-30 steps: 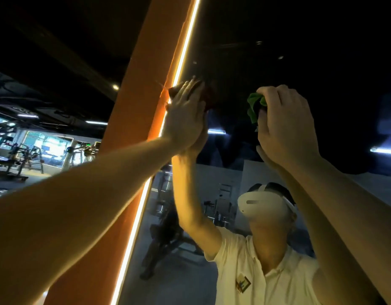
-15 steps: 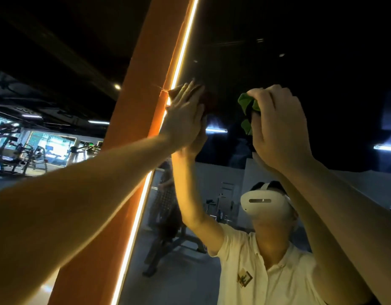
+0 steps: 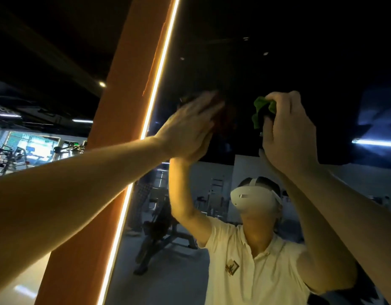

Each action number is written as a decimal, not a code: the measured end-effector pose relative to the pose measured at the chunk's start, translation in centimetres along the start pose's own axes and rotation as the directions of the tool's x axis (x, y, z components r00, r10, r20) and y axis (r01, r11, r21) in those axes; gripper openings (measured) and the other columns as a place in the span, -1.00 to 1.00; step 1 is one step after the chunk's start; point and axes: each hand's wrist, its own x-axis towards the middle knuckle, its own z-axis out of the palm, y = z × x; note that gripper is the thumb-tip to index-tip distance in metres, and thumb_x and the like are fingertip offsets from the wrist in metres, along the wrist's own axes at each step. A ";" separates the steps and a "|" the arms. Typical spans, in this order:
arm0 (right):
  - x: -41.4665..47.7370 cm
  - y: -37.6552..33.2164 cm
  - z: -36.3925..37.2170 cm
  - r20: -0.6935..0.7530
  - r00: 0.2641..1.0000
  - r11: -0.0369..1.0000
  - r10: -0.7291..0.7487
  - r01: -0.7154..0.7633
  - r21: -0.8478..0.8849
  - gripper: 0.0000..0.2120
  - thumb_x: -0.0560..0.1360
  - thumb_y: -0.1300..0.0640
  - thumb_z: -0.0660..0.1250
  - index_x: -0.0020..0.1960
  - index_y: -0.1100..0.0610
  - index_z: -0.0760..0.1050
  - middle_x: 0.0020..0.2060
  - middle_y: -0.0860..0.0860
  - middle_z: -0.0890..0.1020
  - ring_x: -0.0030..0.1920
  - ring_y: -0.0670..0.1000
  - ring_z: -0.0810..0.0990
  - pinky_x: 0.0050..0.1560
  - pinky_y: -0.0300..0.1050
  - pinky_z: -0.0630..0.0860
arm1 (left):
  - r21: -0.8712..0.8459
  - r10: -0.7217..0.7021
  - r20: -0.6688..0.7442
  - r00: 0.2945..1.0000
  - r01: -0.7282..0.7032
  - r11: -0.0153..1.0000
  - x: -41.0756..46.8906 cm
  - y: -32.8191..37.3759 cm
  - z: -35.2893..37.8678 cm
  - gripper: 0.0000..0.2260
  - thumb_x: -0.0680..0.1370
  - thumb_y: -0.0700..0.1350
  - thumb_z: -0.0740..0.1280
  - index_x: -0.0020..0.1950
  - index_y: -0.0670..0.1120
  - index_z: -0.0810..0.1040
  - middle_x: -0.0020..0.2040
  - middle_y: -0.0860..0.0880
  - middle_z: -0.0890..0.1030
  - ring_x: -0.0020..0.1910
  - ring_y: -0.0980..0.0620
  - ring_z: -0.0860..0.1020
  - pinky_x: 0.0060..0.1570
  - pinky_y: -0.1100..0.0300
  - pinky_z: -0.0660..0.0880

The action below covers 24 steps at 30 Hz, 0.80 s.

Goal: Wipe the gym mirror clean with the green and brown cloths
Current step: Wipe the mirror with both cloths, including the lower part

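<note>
High on the glass, both arms are raised and both hands work side by side. The left hand point(image 3: 190, 126) lies flat with its fingers straight and close together, pressing the brown cloth point(image 3: 225, 116) against the mirror point(image 3: 278, 51); the hand and cloth are smeared by motion blur, so the cloth reads only as a dark reddish-brown patch past the fingertips. Just to its right, apart from it, the right hand point(image 3: 289, 133) has its fingers curled round the green cloth point(image 3: 261, 108), which is bunched into a crumpled wad that sticks out on the thumb side, bright leaf green against the dark. Whether this wad touches the glass cannot be told. The mirror's upper part looks almost black (it reflects a dark ceiling with a few small lamps), with a bluish glow at the far right. Lower down it shows the person's own reflection, arms up, wearing a white headset point(image 3: 254, 199) and a cream polo shirt point(image 3: 256, 271) with a small badge on the chest, and behind that a weight bench point(image 3: 159, 234) on a pale floor. A bright warm light strip point(image 3: 159, 69) runs slantwise down the mirror's left edge, and an orange column point(image 3: 115, 128) stands beside it. Beyond the column, far left, gym machines point(image 3: 14, 150) stand before lit windows.
</note>
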 end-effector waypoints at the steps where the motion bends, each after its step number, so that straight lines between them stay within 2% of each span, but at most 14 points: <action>1: 0.0 -0.1 0.1 -0.001 1.000 1.000 0.000 0.000 -0.005 -0.64 0.61 0.20 0.27 0.39 0.20 0.35 0.25 0.26 0.46 0.01 0.14 0.57 -0.19 -0.08 0.51 | -0.075 -0.162 -0.051 0.985 0.158 0.985 0.5 0.6 0.5 -0.54 0.69 -0.01 0.07 0.57 -0.09 0.40 0.65 -0.11 0.25 0.66 -0.10 0.10 0.62 -0.09 0.09; 3: 0.1 -0.1 0.2 -0.018 1.000 1.000 0.005 -0.004 0.006 -0.66 0.62 0.21 0.25 0.38 0.20 0.36 0.25 0.25 0.46 0.02 0.14 0.57 -0.18 -0.05 0.54 | -0.248 -0.404 -0.140 0.904 0.364 0.898 1.0 3.9 0.9 -0.54 0.67 -0.07 0.13 0.58 -0.08 0.38 0.63 -0.13 0.27 0.64 -0.11 0.18 0.61 -0.07 0.13; 4: 0.1 -0.1 0.2 -0.031 0.999 1.000 0.015 -0.014 0.023 -0.67 0.62 0.21 0.24 0.37 0.21 0.36 0.24 0.24 0.46 0.02 0.13 0.56 -0.18 -0.04 0.55 | -0.266 -0.381 -0.160 0.911 0.332 0.905 0.4 6.3 0.9 -0.54 0.66 -0.10 0.17 0.57 -0.11 0.39 0.62 -0.16 0.29 0.63 -0.13 0.20 0.59 -0.11 0.17; 7: 0.0 0.1 -0.1 -0.049 0.998 0.997 0.050 -0.047 0.066 -0.68 0.64 0.18 0.19 0.38 0.21 0.36 0.24 0.21 0.45 0.02 0.09 0.54 -0.19 -0.10 0.48 | -0.232 0.084 -0.012 0.996 -0.084 0.969 -6.0 10.8 1.5 -0.53 0.65 -0.12 0.27 0.58 -0.08 0.37 0.64 -0.17 0.25 0.65 -0.14 0.13 0.61 -0.15 0.14; 10: -0.2 0.0 -0.2 -0.039 0.999 0.997 0.037 -0.035 0.069 -0.67 0.65 0.16 0.17 0.39 0.21 0.36 0.25 0.20 0.46 -0.01 0.06 0.54 -0.21 -0.14 0.47 | -0.118 0.437 0.108 0.893 -0.425 0.897 -8.2 7.9 0.9 -0.49 0.65 -0.07 0.32 0.59 0.00 0.32 0.65 -0.13 0.24 0.67 -0.11 0.05 0.59 -0.20 0.17; 12: -0.4 0.0 -0.3 -0.032 0.999 0.997 0.018 -0.016 0.072 -0.67 0.64 0.15 0.16 0.38 0.21 0.37 0.24 0.21 0.46 -0.02 0.06 0.55 -0.22 -0.11 0.52 | 0.117 0.529 0.192 0.826 -0.555 0.824 -5.5 4.4 0.7 -0.56 0.63 -0.08 0.25 0.52 -0.07 0.38 0.58 -0.16 0.35 0.64 -0.18 0.11 0.60 -0.21 0.09; 14: -0.4 0.0 -0.2 -0.025 1.000 0.998 -0.003 0.004 0.058 -0.66 0.63 0.14 0.14 0.37 0.20 0.37 0.24 0.22 0.48 0.00 0.09 0.58 -0.20 -0.07 0.57 | 0.270 0.373 0.182 0.910 -0.411 0.871 -2.3 0.8 0.3 -0.60 0.65 -0.08 0.13 0.43 -0.16 0.51 0.53 -0.19 0.40 0.62 -0.27 0.15 0.60 -0.26 0.09; 15: -0.5 0.0 -0.2 -0.024 1.000 0.999 -0.009 0.010 0.049 -0.66 0.62 0.13 0.14 0.36 0.19 0.37 0.23 0.23 0.48 -0.01 0.10 0.58 -0.20 -0.06 0.58 | 0.234 0.178 0.059 0.982 -0.187 0.954 -1.4 -0.6 0.2 -0.59 0.66 -0.08 0.12 0.42 -0.18 0.53 0.53 -0.21 0.40 0.61 -0.26 0.20 0.57 -0.22 0.15; 16: -0.5 0.0 -0.2 -0.024 1.000 0.999 -0.013 0.014 0.042 -0.67 0.62 0.13 0.15 0.36 0.18 0.37 0.23 0.23 0.48 -0.01 0.10 0.59 -0.20 -0.07 0.58 | 0.109 -0.106 -0.099 0.989 0.117 0.987 -1.0 -1.2 -0.1 -0.58 0.65 -0.07 0.12 0.45 -0.16 0.52 0.55 -0.19 0.39 0.59 -0.22 0.25 0.56 -0.15 0.17; 17: -0.5 0.1 -0.2 -0.023 1.000 0.999 -0.013 0.014 0.037 -0.68 0.62 0.14 0.16 0.35 0.18 0.37 0.22 0.22 0.49 -0.02 0.10 0.58 -0.20 -0.07 0.58 | -0.036 -0.333 -0.211 0.919 0.333 0.942 -0.8 -0.9 0.2 -0.55 0.63 -0.05 0.12 0.49 -0.13 0.49 0.56 -0.17 0.39 0.58 -0.19 0.29 0.56 -0.09 0.17; 18: -0.4 0.0 -0.1 -0.023 1.000 0.999 -0.010 0.011 0.033 -0.68 0.62 0.15 0.17 0.36 0.17 0.37 0.22 0.22 0.48 -0.02 0.10 0.58 -0.20 -0.07 0.57 | -0.153 -0.469 -0.265 0.843 0.443 0.883 -0.7 0.7 0.7 -0.52 0.62 -0.04 0.11 0.52 -0.13 0.46 0.57 -0.17 0.38 0.57 -0.18 0.30 0.57 -0.08 0.17; 19: -0.3 0.0 -0.2 -0.023 1.000 1.000 -0.005 0.005 0.030 -0.68 0.62 0.16 0.18 0.36 0.17 0.37 0.22 0.22 0.48 -0.02 0.09 0.57 -0.20 -0.07 0.57 | -0.193 -0.502 -0.257 0.826 0.465 0.864 -1.0 3.0 1.3 -0.50 0.62 -0.05 0.10 0.53 -0.14 0.44 0.57 -0.19 0.37 0.58 -0.18 0.28 0.58 -0.09 0.17; 22: -0.3 -0.1 -0.2 -0.017 1.000 1.000 0.012 -0.012 0.021 -0.68 0.64 0.19 0.21 0.38 0.19 0.37 0.22 0.22 0.47 -0.01 0.10 0.55 -0.18 -0.05 0.53 | -0.095 -0.141 -0.031 0.990 0.137 0.986 -5.5 10.1 1.9 -0.50 0.66 -0.05 0.16 0.61 -0.08 0.30 0.64 -0.16 0.24 0.66 -0.13 0.08 0.63 -0.09 0.05; 24: -0.5 -0.2 -0.3 -0.004 1.000 1.000 0.009 -0.009 0.001 -0.68 0.64 0.18 0.22 0.38 0.20 0.37 0.24 0.23 0.47 0.01 0.12 0.55 -0.16 -0.07 0.50 | -0.098 0.125 0.124 0.984 -0.114 0.989 -9.6 11.3 1.2 -0.45 0.67 -0.01 0.26 0.65 0.01 0.20 0.68 -0.11 0.12 0.68 -0.08 -0.04 0.64 -0.08 -0.02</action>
